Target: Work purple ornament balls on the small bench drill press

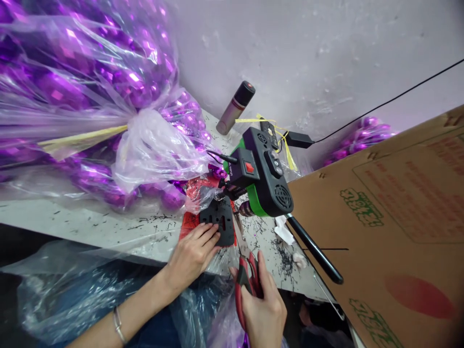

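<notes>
My left hand [195,249] lies with its fingertips on the front end of a black slotted plate [225,224], fingers close together. The plate belongs to a black and green machine [270,174] with a red switch. In my right hand [263,299] are red-handled scissors [242,285], their blades pointing up toward the plate's right side. Clear plastic film covers part of the plate's back, and a red sheet [189,223] shows beneath it. Whether the left fingertips pinch anything small cannot be made out.
Clear bags of shiny purple balls [68,92] fill the left. A spray can [235,107] stands behind the machine. A cardboard box [384,227] is at the right, beside the machine's black lever [315,249]. Black scraps litter the white table [145,232].
</notes>
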### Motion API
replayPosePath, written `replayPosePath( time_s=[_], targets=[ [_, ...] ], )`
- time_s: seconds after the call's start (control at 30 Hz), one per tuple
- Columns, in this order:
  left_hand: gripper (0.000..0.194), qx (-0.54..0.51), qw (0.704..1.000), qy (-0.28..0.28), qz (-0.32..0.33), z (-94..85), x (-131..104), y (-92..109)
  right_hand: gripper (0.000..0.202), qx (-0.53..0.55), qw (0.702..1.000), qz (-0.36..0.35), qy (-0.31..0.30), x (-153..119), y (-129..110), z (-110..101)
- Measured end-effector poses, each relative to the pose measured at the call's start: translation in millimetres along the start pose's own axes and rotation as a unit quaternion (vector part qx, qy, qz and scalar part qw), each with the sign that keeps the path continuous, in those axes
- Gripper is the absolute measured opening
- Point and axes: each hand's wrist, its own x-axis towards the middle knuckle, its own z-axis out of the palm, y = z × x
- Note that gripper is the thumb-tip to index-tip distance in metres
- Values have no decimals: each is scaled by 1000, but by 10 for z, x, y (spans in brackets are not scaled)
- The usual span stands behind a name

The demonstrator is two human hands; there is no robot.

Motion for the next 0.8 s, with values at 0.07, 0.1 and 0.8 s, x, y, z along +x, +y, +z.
replayPosePath(
  time_s=[0.07, 0.1, 0.8],
  targets=[
    [25, -2, 1000, 4, 0, 3, 0, 0, 63, -2, 1000, 28, 0, -12, 5, -10],
    [25, -1, 1000, 4, -1, 3, 0, 0, 64, 1, 999, 38, -2, -14, 3, -12],
    [27, -1, 1000, 8, -6, 22, 3, 13, 68, 57, 996, 63, -34, 22, 107, 44]
  ],
)
